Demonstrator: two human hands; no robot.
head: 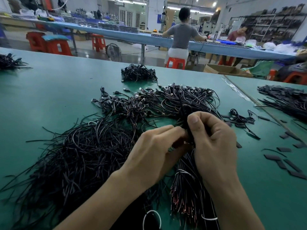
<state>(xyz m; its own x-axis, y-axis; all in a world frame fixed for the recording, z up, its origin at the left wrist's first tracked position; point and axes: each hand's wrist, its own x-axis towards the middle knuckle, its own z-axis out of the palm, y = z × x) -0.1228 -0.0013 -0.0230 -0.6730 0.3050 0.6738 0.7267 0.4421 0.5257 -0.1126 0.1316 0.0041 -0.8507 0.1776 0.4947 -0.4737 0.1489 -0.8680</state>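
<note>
A big heap of thin black cables (pixel 86 146) with USB plugs covers the green table (pixel 49 97) in front of me. Both hands meet above its right part. My left hand (pixel 154 150) pinches a thin black cable (pixel 185 113) from the left, fingers curled. My right hand (pixel 214 140) grips the same cable from the right, thumb up on top. The cable's looped end sticks up above my fingers. A bundle with bare red wire ends (pixel 186 196) hangs below my hands.
A small tied bundle of cables (pixel 139 73) lies further back, another pile (pixel 285 98) at the right, one (pixel 10 61) at the far left. Short black sleeve pieces (pixel 289 165) are scattered on the right. Two people sit at a long blue bench (pixel 216 47) behind.
</note>
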